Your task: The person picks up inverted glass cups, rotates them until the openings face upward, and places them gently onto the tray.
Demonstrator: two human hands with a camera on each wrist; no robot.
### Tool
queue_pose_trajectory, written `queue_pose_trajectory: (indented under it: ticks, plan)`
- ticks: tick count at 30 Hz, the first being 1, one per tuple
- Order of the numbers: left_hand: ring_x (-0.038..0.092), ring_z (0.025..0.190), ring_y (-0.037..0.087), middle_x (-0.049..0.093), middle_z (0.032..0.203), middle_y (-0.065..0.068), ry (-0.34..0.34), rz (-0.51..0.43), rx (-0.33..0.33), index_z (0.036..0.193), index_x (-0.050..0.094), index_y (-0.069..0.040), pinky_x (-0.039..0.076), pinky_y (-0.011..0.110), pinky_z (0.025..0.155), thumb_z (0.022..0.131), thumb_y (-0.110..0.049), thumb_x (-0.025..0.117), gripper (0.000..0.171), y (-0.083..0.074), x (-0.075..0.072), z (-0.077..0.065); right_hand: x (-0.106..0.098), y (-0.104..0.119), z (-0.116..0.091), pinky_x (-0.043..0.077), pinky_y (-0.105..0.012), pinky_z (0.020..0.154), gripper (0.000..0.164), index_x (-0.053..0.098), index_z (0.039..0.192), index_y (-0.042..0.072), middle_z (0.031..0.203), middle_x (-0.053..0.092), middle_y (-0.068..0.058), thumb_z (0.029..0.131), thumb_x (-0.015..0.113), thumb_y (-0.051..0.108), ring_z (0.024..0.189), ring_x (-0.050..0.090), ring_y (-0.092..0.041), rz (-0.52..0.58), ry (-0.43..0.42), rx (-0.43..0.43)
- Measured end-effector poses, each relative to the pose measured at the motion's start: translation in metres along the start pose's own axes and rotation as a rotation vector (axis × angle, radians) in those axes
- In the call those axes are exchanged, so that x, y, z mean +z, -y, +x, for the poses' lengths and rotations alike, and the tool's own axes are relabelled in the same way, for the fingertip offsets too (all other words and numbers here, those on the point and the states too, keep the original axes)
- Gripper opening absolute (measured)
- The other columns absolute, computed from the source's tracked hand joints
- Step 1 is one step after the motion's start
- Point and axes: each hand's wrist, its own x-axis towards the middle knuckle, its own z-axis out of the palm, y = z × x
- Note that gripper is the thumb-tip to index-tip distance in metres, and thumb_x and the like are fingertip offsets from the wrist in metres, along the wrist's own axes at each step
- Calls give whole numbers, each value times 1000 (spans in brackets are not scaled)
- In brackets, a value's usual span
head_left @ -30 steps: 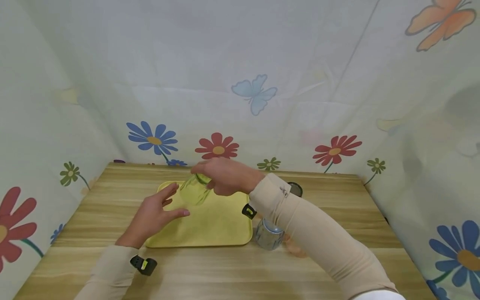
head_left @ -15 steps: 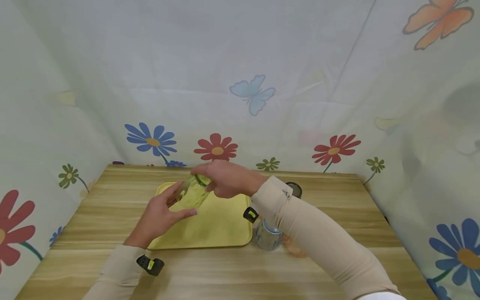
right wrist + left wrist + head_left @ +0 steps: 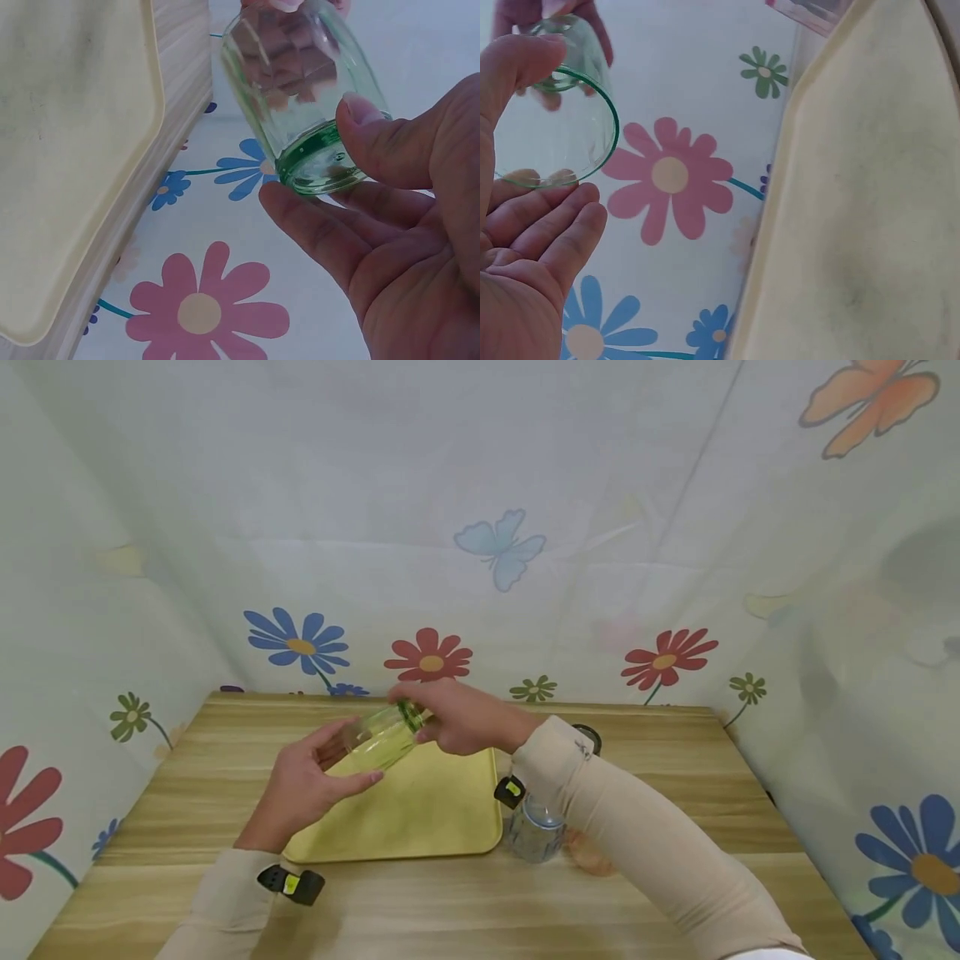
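Observation:
A green-tinted drinking glass (image 3: 381,737) is held tilted above the yellow tray (image 3: 427,818), its mouth toward the left. My right hand (image 3: 468,718) grips it by the thick base, thumb on one side and fingers on the other, as the right wrist view shows. My left hand (image 3: 303,785) holds the mouth end: in the left wrist view the thumb lies over the rim of the glass (image 3: 592,142) and the fingers reach beneath it. Through the clear wall of the glass (image 3: 300,90), the left fingers show in the right wrist view.
Right of the tray stand a clear bluish glass (image 3: 537,837) and a peach-coloured glass (image 3: 589,853), partly behind the right sleeve. A dark-rimmed thing (image 3: 588,737) sits farther back, mostly hidden by that arm. A flowered curtain (image 3: 352,527) borders the wooden table (image 3: 660,793).
My left hand has come from apart to hold the glass at its mouth. The glass has tipped nearer to lying sideways, its base rising slightly in my right hand.

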Motion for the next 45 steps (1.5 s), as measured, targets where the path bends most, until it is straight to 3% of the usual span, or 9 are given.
queue_pose_trajectory:
  ticks: [6, 10, 16, 21, 25, 32, 37, 42, 45]
  plan:
    - [64, 132, 37, 61, 148, 19, 6, -15, -3, 154, 50, -9, 54, 40, 102, 81, -34, 91, 87, -11, -7, 2, 1, -6, -5, 54, -42, 110, 52, 48, 144, 12, 135, 66, -7, 98, 68, 3, 129, 67, -27, 103, -21, -5]
    - [67, 128, 36, 65, 144, 19, 12, 12, 16, 153, 52, -7, 56, 40, 100, 80, -34, 92, 87, -16, -10, 3, 0, -5, -6, 55, -40, 109, 53, 48, 144, 14, 133, 68, -6, 97, 71, 6, 127, 67, -26, 70, -12, 24]
    - [71, 122, 36, 70, 136, 19, 6, 157, 50, 150, 56, -7, 58, 43, 97, 77, -39, 93, 87, -23, -11, 6, 3, 6, -2, 51, -37, 114, 66, 43, 155, 14, 150, 59, -3, 97, 73, 16, 135, 60, -22, -183, 29, 101]
    - [74, 116, 37, 72, 132, 20, -4, 286, 62, 148, 57, -4, 61, 47, 94, 77, -41, 92, 87, -29, -11, 10, 9, 23, 1, 49, -35, 117, 75, 41, 158, 12, 158, 51, -4, 93, 78, 20, 147, 48, -22, -411, -32, 16]
    - [76, 110, 37, 74, 127, 21, -11, 365, 74, 147, 58, -5, 62, 51, 91, 78, -46, 90, 87, -34, -10, 12, 13, 37, 2, 52, -32, 112, 75, 45, 155, 12, 154, 54, -5, 91, 81, 27, 144, 52, -23, -570, -76, -53]
    - [76, 109, 37, 76, 125, 17, -5, 374, 54, 141, 66, -13, 63, 51, 89, 81, -52, 87, 74, -44, -8, 14, 29, 51, 4, 48, -29, 116, 72, 49, 150, 11, 147, 60, -4, 91, 80, 40, 136, 57, -19, -809, -133, -84]
    - [78, 99, 33, 81, 111, 13, -30, 367, 81, 132, 73, -11, 64, 46, 80, 87, -45, 84, 58, -52, -6, 15, 41, 56, 5, 49, -31, 115, 76, 51, 150, 8, 146, 61, -5, 92, 76, 49, 132, 59, -19, -946, -222, -64]
    - [77, 93, 29, 82, 104, 11, -42, 356, 70, 129, 74, -9, 62, 37, 71, 90, -34, 82, 47, -56, -6, 16, 46, 56, 7, 54, -32, 108, 57, 59, 142, 6, 135, 66, -5, 98, 69, 41, 121, 65, -19, -977, -315, -69]
    - [77, 93, 28, 82, 104, 11, -43, 355, 57, 130, 74, -8, 61, 35, 69, 89, -32, 81, 48, -59, -5, 16, 46, 57, 8, 55, -32, 106, 50, 61, 140, 5, 131, 68, -6, 100, 66, 35, 118, 67, -19, -969, -322, -70]
